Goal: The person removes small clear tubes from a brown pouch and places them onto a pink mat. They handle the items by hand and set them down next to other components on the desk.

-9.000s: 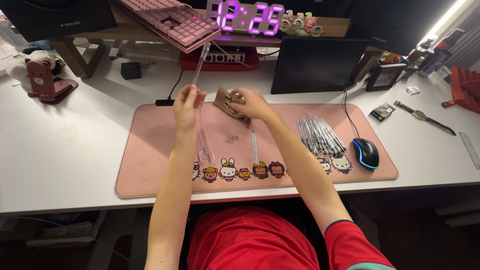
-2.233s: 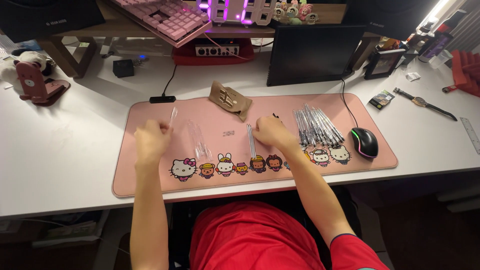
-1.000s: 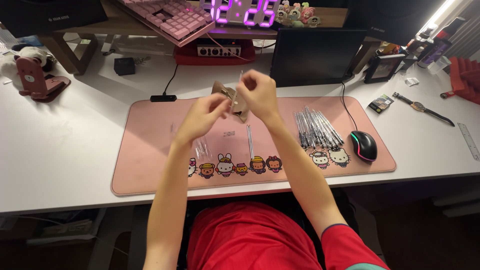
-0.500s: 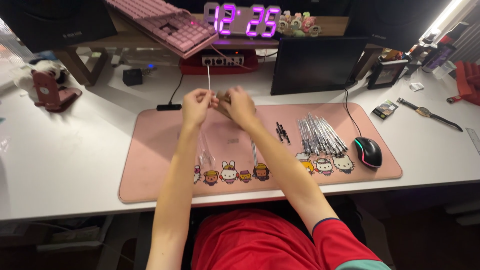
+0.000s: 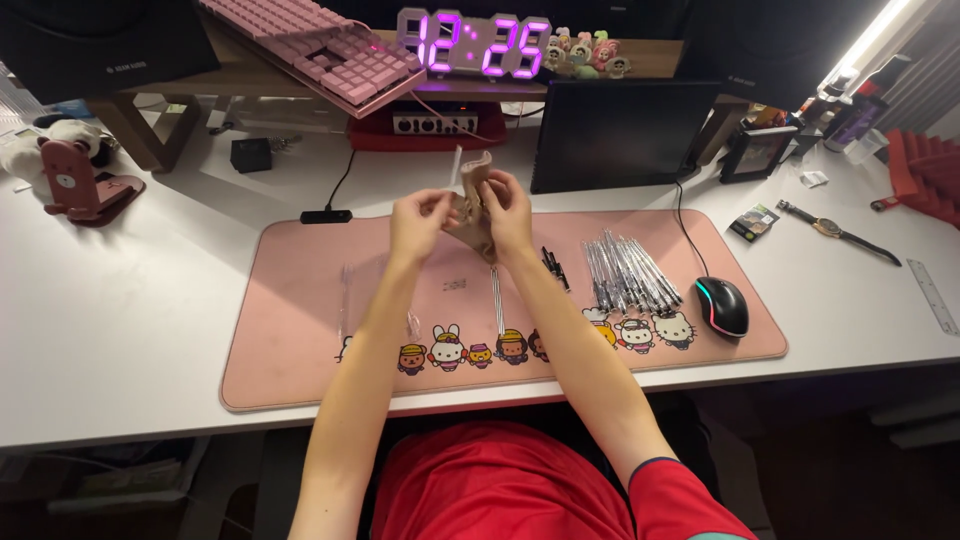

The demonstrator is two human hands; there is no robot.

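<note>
Both hands are raised over the far middle of a pink desk mat [image 5: 300,330]. My right hand [image 5: 508,205] grips a small tan pouch-like holder [image 5: 474,200]. My left hand [image 5: 418,220] pinches a thin clear tube [image 5: 456,168] that stands upright at the holder's top edge. A row of clear pens [image 5: 628,270] lies on the mat to the right, with a few small black caps [image 5: 553,266] beside it. Single clear tubes lie on the mat, one tube [image 5: 496,300] under my right forearm and another tube [image 5: 345,295] at the left.
A black mouse [image 5: 721,305] sits at the mat's right end. Behind are a dark tablet [image 5: 610,135], a pink keyboard [image 5: 320,50] on a shelf, a glowing digital clock [image 5: 475,42], a black box [image 5: 250,153], a wristwatch [image 5: 835,230] and a brown phone stand [image 5: 85,185].
Over the last second both hands stayed lifted at the tan holder. The thin clear tube in my left hand has moved right, from left of the holder to its top edge.
</note>
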